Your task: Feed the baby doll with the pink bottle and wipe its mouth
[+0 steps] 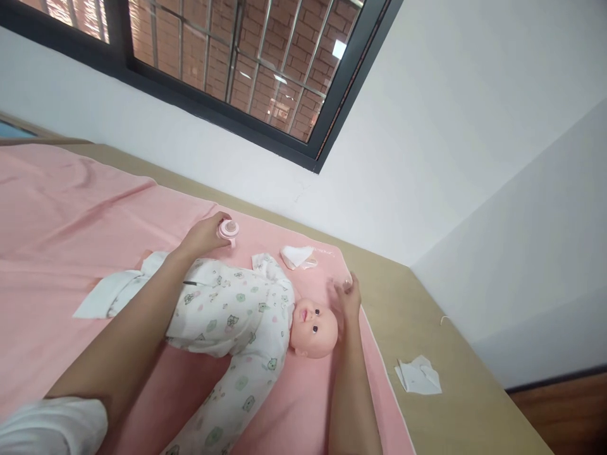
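A baby bottle (228,231) with a pink collar and a teat stands upright in my left hand (208,235), fingers wrapped around its side. My left forearm reaches across a baby doll (237,309) in white printed clothes, which lies on its back with its head to the right. Just beyond the doll's head, my right hand (349,296) is closed on a small clear cap (348,283), partly hidden by the fingers. Between the hands, a white tissue (298,256) with clear plastic around it rests on the pink sheet (303,411).
A folded white tissue (420,375) lies on the wooden tabletop (446,404) right of the sheet. Behind the table rises a white wall (370,189) with a dark-framed, barred window (251,69). A thin white loop (444,320) sits near the table's right edge.
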The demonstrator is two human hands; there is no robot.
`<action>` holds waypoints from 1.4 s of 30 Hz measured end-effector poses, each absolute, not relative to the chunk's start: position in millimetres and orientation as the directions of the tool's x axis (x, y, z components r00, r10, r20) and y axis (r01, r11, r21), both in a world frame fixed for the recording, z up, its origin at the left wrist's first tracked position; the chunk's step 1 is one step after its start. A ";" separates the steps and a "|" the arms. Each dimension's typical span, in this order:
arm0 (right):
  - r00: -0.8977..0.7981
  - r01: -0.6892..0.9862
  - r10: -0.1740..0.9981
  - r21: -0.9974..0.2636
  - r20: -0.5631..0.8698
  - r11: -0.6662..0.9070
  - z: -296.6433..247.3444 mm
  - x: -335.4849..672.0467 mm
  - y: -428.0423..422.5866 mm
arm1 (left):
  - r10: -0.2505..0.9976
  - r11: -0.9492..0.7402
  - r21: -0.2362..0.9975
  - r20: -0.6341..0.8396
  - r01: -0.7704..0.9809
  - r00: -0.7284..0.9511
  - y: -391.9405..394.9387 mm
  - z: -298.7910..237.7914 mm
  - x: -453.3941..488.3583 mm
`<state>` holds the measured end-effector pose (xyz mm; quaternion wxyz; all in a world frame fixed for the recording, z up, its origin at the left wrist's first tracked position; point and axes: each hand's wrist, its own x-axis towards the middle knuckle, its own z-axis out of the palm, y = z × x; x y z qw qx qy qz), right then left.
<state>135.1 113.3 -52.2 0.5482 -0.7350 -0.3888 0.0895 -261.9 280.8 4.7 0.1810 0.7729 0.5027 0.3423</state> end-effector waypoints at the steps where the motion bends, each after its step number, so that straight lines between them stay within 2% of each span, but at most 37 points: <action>1: 0.689 0.413 0.661 -0.911 0.297 -0.021 -38.6 126.9 113.1 | 0.883 -0.465 0.640 0.389 0.611 0.265 275.7 11.6 -260.5; 3: 0.668 0.309 0.671 -0.940 0.321 0.143 -7.1 104.7 110.1 | 0.839 -0.542 0.655 0.454 0.527 0.299 262.8 26.4 -255.6; 7: 0.496 0.171 0.762 -0.907 0.417 0.386 50.2 46.0 93.3 | 0.754 -0.657 0.596 0.503 0.462 0.422 224.4 55.6 -237.8; 9: 0.401 0.165 0.782 -0.877 0.478 0.452 66.7 19.0 83.9 | 0.724 -0.687 0.569 0.483 0.452 0.492 201.3 66.9 -227.1; 13: 0.379 0.206 0.703 -0.795 0.602 0.570 75.2 -12.3 74.2 | 0.639 -0.755 0.531 0.459 0.386 0.617 161.1 77.8 -209.6; 18: 0.228 0.169 0.794 -0.826 0.563 0.537 71.0 -20.8 72.0 | 0.614 -0.766 0.544 0.466 0.341 0.637 140.5 78.6 -203.1; 25: 0.004 0.197 0.852 -0.835 0.524 0.513 77.4 -20.8 59.7 | 0.595 -0.711 0.687 0.474 0.151 0.649 139.8 83.5 -206.8; 31: -0.205 0.228 0.903 -0.879 0.376 0.418 81.2 -12.0 48.9 | 0.644 -0.654 0.742 0.445 0.146 0.623 134.6 88.4 -208.9; 36: -0.196 0.170 0.930 -0.923 0.311 0.345 71.7 -17.8 54.8 | 0.644 -0.659 0.726 0.410 0.195 0.646 129.5 88.8 -204.4; 42: -0.153 0.099 0.940 -0.942 0.303 0.320 65.5 -17.8 68.4 | 0.687 -0.645 0.709 0.375 0.284 0.623 127.3 83.9 -195.8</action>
